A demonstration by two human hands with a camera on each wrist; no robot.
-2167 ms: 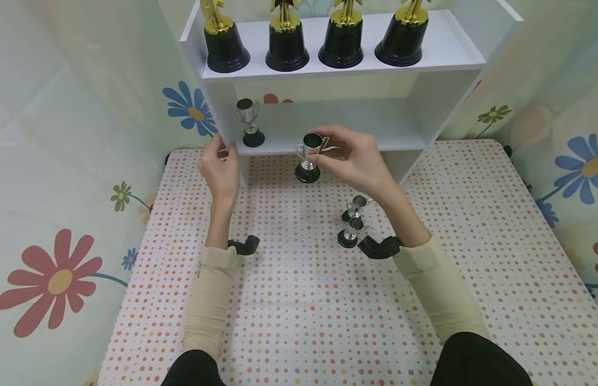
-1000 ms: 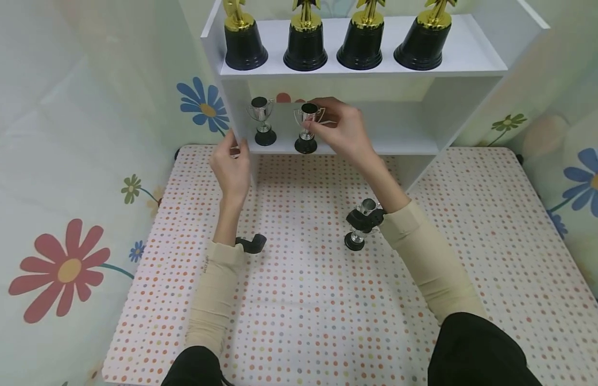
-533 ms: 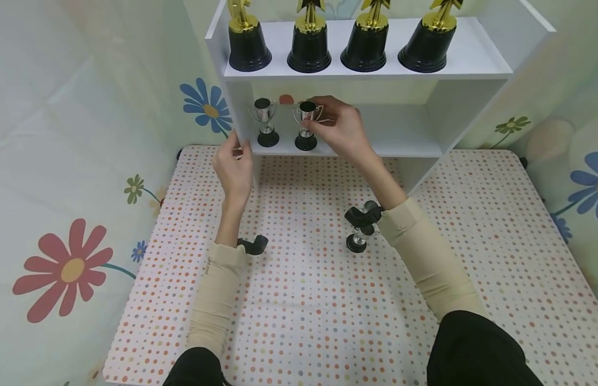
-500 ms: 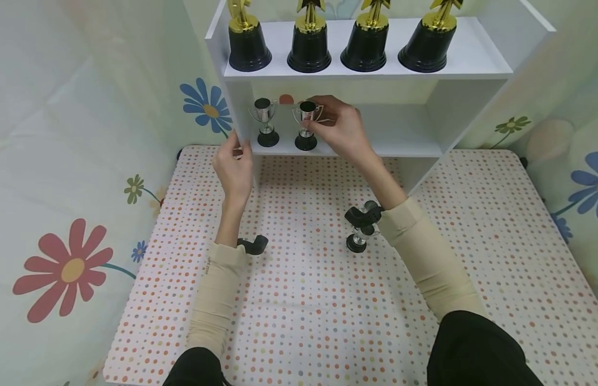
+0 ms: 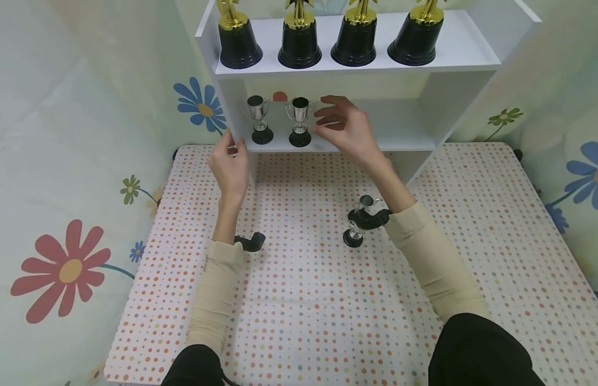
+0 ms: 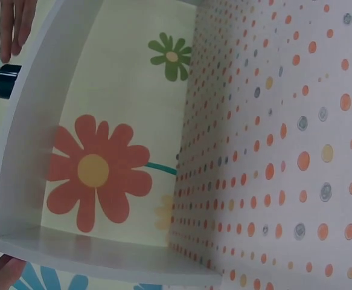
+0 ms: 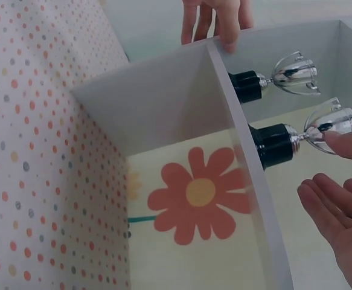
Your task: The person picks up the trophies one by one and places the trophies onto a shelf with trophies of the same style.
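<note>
A small silver trophy cup (image 5: 300,138) with a black base stands upright on the middle shelf (image 5: 376,143). My right hand (image 5: 349,131) is just to its right, thumb and fingers apart, holding nothing. In the right wrist view the thumb overlaps the trophy cup (image 7: 273,145), and contact is unclear. A matching trophy cup (image 5: 262,135) stands to its left near the side panel. My left hand (image 5: 230,166) pinches the front edge of the white shelf unit's left panel (image 7: 221,66). Two more small trophy cups are on the table, the nearer one (image 5: 353,238) partly hidden.
Several gold star trophies with black bases (image 5: 300,48) line the upper shelf (image 5: 463,40). A black wrist mount (image 5: 371,219) hides part of the small trophies on the dotted tabletop (image 5: 299,300). Flowered cloth (image 5: 62,161) hangs around the table.
My right hand carried the second trophy cup up from above the table onto the middle shelf, then let go and drew slightly right. My left hand stays on the side panel.
</note>
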